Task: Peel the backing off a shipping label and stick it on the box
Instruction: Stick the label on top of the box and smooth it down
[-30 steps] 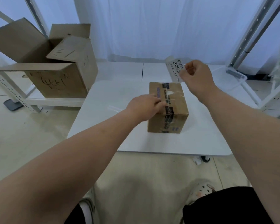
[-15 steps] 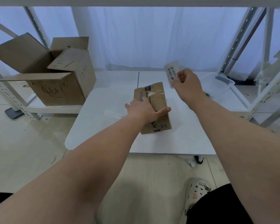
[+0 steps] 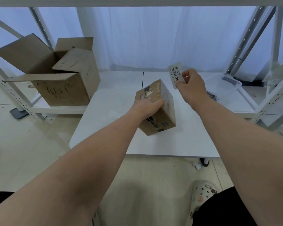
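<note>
While the left hand (image 3: 147, 106) clamps the top of the small brown cardboard box (image 3: 156, 108), thumb on its right face, the box stands tilted on one lower edge on the white rectangular table (image 3: 178, 144). Up and to the right of that hand, apart from the box, the right hand (image 3: 190, 84) pinches a white barcode-printed shipping label (image 3: 176, 75) between its fingertips, print facing the camera. Far to the left sits a large open cardboard carton (image 3: 60, 79) on a white shelf.

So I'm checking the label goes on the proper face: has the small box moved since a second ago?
Yes. The left hand has tipped the small box up off the white table; it was flat.
</note>
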Tool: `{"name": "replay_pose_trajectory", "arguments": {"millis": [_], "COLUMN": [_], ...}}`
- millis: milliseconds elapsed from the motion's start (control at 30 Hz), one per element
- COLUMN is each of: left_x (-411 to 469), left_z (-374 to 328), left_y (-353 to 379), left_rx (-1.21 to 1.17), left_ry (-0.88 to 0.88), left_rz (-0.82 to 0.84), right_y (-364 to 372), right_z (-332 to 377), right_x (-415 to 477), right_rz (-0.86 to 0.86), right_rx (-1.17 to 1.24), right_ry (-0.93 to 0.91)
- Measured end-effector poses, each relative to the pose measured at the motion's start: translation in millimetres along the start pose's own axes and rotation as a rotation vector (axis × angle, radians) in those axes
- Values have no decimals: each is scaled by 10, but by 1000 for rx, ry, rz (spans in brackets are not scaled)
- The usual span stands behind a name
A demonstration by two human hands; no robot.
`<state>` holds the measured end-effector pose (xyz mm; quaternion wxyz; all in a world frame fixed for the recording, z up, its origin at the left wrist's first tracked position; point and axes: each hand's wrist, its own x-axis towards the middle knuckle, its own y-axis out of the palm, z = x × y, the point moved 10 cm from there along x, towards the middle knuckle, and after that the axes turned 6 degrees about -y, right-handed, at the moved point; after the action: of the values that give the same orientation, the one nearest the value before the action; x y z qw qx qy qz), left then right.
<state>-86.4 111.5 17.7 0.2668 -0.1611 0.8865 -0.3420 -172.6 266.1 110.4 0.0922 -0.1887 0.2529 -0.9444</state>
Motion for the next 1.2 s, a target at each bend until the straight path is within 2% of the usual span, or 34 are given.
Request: {"name": "replay_pose_trajectory", "arguments": {"millis": [100,200,333,467,533,667,800,900,1033,1200], "left_x": [-28,-71,-71,41,85,82,198,313,445,565], "left_z": [94,96,50,266,401,389,130,20,-49,-144], "left_y": [-43,-152,-296,-398,-360,-261,-368,-480,-471,-332], "left_rx": [-174,-219,-160,-158,-158,-226,17,141,123,134], "left_ry": [73,181,219,105,102,223,300,301,276,237], "left_rz": [24,-49,-145,-207,-169,-67,-24,1,45,142], "right_y": [128,278,357,395,407,506,601,666,720,715], "right_z": [-91,-164,-179,-168,-165,-139,-107,-139,-171,-199], "right_x": [3,-67,-114,-137,-120,-98,-50,14,87,140], "right_rz": [130,247,244,221,209,227,196,200,234,194], "right_rx": [-14,-50,-33,-23,-29,-22,-8,-42,-35,65], "right_ry": [27,57,66,50,42,25,7,1,-8,-13]}}
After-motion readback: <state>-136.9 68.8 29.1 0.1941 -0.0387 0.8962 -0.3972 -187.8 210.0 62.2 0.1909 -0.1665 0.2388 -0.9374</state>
